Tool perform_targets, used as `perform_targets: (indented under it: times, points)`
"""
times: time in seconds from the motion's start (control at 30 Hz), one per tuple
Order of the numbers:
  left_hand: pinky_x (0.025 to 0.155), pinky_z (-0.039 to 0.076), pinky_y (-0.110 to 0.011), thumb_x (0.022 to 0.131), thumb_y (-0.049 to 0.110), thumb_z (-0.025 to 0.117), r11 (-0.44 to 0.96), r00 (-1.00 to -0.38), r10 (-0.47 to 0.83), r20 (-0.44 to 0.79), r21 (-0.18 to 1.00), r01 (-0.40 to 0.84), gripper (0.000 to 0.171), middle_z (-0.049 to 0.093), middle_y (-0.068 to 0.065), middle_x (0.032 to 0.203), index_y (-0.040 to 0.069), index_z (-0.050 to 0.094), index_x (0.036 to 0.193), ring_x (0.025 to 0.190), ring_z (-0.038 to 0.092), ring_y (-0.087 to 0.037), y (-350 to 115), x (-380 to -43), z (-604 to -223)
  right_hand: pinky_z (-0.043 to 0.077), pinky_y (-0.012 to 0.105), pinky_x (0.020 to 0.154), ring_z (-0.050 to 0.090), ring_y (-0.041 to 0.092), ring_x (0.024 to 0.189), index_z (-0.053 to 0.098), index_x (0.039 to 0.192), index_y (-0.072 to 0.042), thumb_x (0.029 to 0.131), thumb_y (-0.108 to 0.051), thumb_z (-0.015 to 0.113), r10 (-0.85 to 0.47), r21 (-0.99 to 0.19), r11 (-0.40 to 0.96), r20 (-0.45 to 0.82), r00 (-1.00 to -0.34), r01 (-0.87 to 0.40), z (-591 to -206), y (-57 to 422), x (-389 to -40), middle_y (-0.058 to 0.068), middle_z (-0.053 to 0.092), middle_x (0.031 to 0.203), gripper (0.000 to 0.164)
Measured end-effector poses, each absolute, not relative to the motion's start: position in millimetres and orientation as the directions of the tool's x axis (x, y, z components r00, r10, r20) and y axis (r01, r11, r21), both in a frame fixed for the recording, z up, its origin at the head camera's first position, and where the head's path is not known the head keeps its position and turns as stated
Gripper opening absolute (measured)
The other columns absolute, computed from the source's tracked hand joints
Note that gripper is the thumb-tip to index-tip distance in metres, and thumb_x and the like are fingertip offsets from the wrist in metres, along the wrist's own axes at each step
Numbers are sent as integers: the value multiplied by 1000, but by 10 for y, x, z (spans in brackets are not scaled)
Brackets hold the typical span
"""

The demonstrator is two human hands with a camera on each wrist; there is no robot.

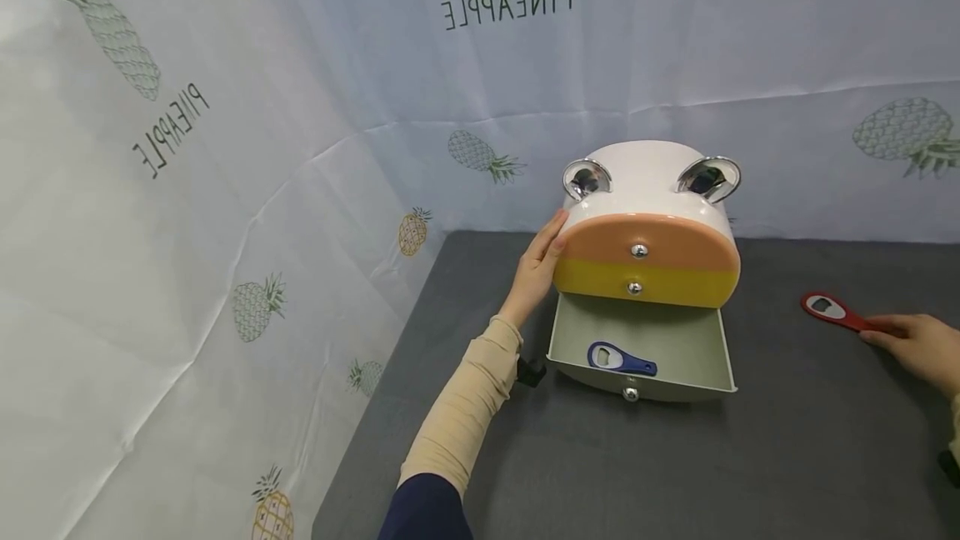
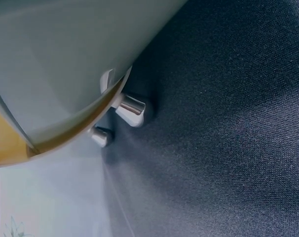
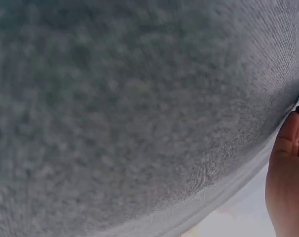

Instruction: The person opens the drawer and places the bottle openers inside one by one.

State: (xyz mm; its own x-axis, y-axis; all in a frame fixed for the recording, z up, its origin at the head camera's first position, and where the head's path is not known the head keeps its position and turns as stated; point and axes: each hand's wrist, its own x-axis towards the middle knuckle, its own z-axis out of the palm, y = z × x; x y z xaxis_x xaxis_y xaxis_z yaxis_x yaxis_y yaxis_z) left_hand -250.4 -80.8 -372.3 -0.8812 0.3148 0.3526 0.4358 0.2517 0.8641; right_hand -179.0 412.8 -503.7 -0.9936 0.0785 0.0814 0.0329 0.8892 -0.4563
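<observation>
A small drawer cabinet (image 1: 648, 173) with a white top and two silver ear-like parts stands on the grey table. Its orange and yellow drawers are closed, while the green bottom drawer (image 1: 667, 323) is pulled out. Inside that drawer lies a blue bottle opener (image 1: 633, 363). My left hand (image 1: 534, 272) rests with extended fingers against the cabinet's left side. Off to the right, my right hand (image 1: 918, 346) pinches the handle of a red bottle opener (image 1: 834, 312) low over the table. In the right wrist view, only part of the right hand (image 3: 290, 182) shows at the edge.
The grey tabletop (image 1: 600, 473) spreads around the cabinet. A pale curtain (image 1: 675, 48) printed with pineapples hangs behind the table and along its left side. Silver knobs (image 2: 131, 109) stick out below the cabinet in the left wrist view.
</observation>
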Motion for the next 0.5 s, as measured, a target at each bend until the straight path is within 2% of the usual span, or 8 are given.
perform_targets:
  times: [0.1, 0.2, 0.27, 0.33, 0.4, 0.43, 0.47, 0.5]
  points:
    - [117, 24, -31, 100, 21, 39, 242, -880, 315, 355, 867, 436, 45, 29, -3, 154, 14, 36, 145, 143, 26, -17, -799, -2509, -3725, 43, 46, 59, 55, 43, 69, 48, 112, 24, 95, -27, 55, 93, -494, 868, 72, -993, 46, -5050, 4124, -1793, 47, 49, 103, 55]
    - [117, 23, -31, 100, 23, 39, 236, -878, 320, 356, 868, 438, 46, 28, -3, 154, 13, 36, 145, 143, 25, -16, -796, -2514, -3741, 44, 43, 59, 54, 19, 60, 47, 116, 24, 96, -28, 53, 117, -530, 845, 71, -991, 61, -5062, 4093, -1788, 47, 47, 107, 56]
    - [117, 24, -31, 100, 24, 39, 235, -877, 324, 355, 868, 438, 47, 28, -3, 154, 14, 35, 145, 143, 25, -16, -796, -2520, -3755, 43, 36, 55, 47, 2, 58, 47, 117, 23, 96, -28, 52, 125, -551, 832, 83, -989, 59, -5057, 4060, -1772, 47, 46, 109, 56]
    - [117, 24, -30, 99, 27, 39, 232, -877, 324, 356, 868, 438, 48, 28, -2, 154, 15, 35, 145, 143, 25, -15, -795, -2524, -3763, 39, 29, 50, 37, -6, 56, 49, 117, 22, 96, -26, 53, 121, -572, 820, 117, -986, 33, -5035, 4014, -1749, 46, 47, 108, 53]
    - [117, 24, -31, 99, 28, 39, 228, -876, 320, 361, 868, 441, 48, 28, -2, 154, 15, 35, 145, 143, 25, -16, -795, -2527, -3766, 33, 24, 46, 36, -8, 54, 52, 117, 19, 96, -24, 54, 110, -593, 805, 168, -980, -11, -4996, 3963, -1727, 19, 66, 93, 49]
    - [117, 24, -31, 99, 29, 39, 226, -875, 318, 365, 867, 443, 49, 28, -2, 154, 15, 36, 145, 143, 25, -15, -795, -2531, -3768, 30, 22, 46, 36, -7, 55, 56, 118, 13, 95, -23, 54, 100, -609, 792, 198, -975, -42, -4971, 3940, -1716, 2, 67, 87, 43]
    - [117, 25, -31, 98, 30, 39, 224, -874, 315, 369, 866, 446, 49, 29, -3, 154, 14, 36, 145, 143, 25, -15, -795, -2536, -3771, 31, 20, 46, 37, -10, 56, 56, 117, 13, 95, -20, 55, 86, -631, 772, 225, -971, -78, -4943, 3914, -1710, -16, 63, 81, 40]
    - [117, 25, -31, 98, 32, 39, 223, -873, 315, 373, 865, 450, 50, 29, -2, 154, 14, 36, 145, 143, 26, -15, -796, -2538, -3772, 32, 18, 46, 39, -12, 58, 60, 118, 2, 95, -18, 55, 77, -650, 752, 254, -964, -111, -4920, 3898, -1703, -30, 55, 80, 31]
